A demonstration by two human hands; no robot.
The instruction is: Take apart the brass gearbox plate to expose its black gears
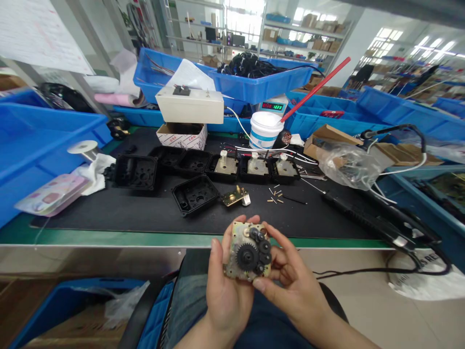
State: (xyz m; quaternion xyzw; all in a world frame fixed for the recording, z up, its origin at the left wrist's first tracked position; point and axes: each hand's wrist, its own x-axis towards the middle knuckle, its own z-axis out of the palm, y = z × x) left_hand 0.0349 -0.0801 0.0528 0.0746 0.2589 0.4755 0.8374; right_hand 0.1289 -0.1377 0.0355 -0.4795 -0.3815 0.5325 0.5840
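Observation:
A square metal gear plate with black gears on its face lies between my two hands, just off the bench's front edge. My left hand cradles it from the left and below, its thumb along the left side. Fingers and thumb of my right hand grip its right side. Beyond them on the black mat sits a small brass-coloured plate assembly with a white part. Beside that is an open black housing. Small pins are scattered to the right.
Behind stands a row of black housings, several holding metal plates. A white tub, a cardboard box and blue bins line the back. Corded black tools and a plastic bag lie right; a solder spool stands left.

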